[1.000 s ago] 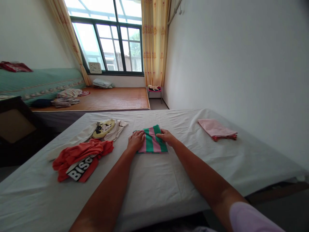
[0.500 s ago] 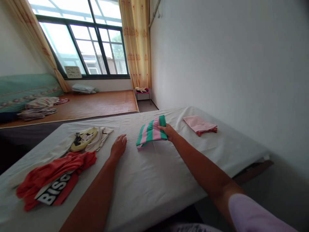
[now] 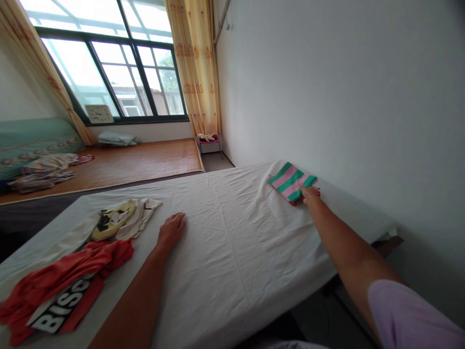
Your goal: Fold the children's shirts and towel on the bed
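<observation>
My right hand point(image 3: 310, 195) grips the near right edge of a folded green-and-pink striped garment point(image 3: 290, 180). The garment lies over a folded pink cloth, whose red trim barely shows under it; most of that cloth is hidden. On the white sheet point(image 3: 218, 252), my left hand point(image 3: 172, 230) rests palm down, holding nothing, its fingers loosely stretched. To its left lies a cream garment with a yellow cartoon print point(image 3: 114, 219). Closer to me is a crumpled red garment point(image 3: 69, 281) with white letters on a black band.
A white wall point(image 3: 345, 121) runs along the table's right side. Beyond the far edge is a low bed with a brown mat point(image 3: 145, 157) and piled clothes point(image 3: 47, 167). A small stool point(image 3: 209, 140) stands in the corner by the curtain point(image 3: 194, 72).
My right hand has carried the striped garment rightward from the middle of the sheet onto the folded pink cloth. My left hand stays resting on the sheet. The view has shifted slightly right.
</observation>
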The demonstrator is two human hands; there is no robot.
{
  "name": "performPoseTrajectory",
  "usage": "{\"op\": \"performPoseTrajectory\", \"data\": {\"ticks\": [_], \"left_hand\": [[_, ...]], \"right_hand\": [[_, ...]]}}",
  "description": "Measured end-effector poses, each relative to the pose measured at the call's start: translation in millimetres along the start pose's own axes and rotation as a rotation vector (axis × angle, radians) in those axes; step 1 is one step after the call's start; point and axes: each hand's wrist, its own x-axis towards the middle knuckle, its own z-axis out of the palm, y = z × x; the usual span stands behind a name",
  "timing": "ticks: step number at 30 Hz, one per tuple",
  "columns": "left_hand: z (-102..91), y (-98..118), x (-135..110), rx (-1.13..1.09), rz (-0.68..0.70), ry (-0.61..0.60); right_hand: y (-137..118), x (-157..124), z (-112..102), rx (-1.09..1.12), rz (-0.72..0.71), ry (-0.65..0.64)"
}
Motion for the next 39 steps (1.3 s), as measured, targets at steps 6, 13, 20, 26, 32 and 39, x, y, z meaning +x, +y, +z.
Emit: {"op": "performPoseTrajectory", "data": {"ticks": [6,13,20,26,32,39], "left_hand": [[-0.2,3,-2,0.044,0.0,-0.024],[-7.8,25,-17,0.112,-0.007,-0.061],[-45.1,6,-6,0.158,-0.117,-0.144],[-109.1,-78,-8,0.27,-0.449,-0.065],[-120.1,-110,-9,0.271,-0.517,-0.067],[-129.1,-86,18,0.113,-0.393,-0.004]], "right_hand": [[15,-9,-40,-0.183,0.039,0.134],[3,-55,45,-0.48,-0.553,-0.185],[-8,-177,135,-0.38,-0.718,-0.893],[17,-203,141,-0.408,-0.747,-0.918],[21,-207,138,-0.486,-0.834,-0.896],[18,-210,137,-0.453,-0.802,-0.92]]}}
